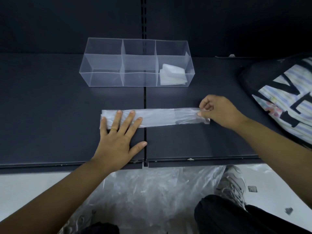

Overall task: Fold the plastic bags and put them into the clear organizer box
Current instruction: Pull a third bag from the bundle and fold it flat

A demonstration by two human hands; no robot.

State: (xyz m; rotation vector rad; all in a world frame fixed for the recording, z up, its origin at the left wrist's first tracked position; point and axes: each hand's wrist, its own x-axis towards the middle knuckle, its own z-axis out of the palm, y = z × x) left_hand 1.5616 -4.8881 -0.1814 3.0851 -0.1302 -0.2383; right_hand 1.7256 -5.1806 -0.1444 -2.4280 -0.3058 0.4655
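One plastic bag (158, 118), folded to a long strip, lies flat on dark shelf (50, 115), in front of clear organizer box (104, 78); L hand (118, 141) presses its left end, fingers (118, 119) straight & spread; R hand (219, 112) pinches its right end; folded bags (172, 75) sit in box's right compartment.

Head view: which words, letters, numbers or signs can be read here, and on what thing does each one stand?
"M": large black letter on the striped bag at the right.
Not readable: the black letters below it, which are cut off.
Blurred: small coloured print on the same bag.
Too small to read: dark tag on the floor.
No text: clear organizer box, plastic bag.
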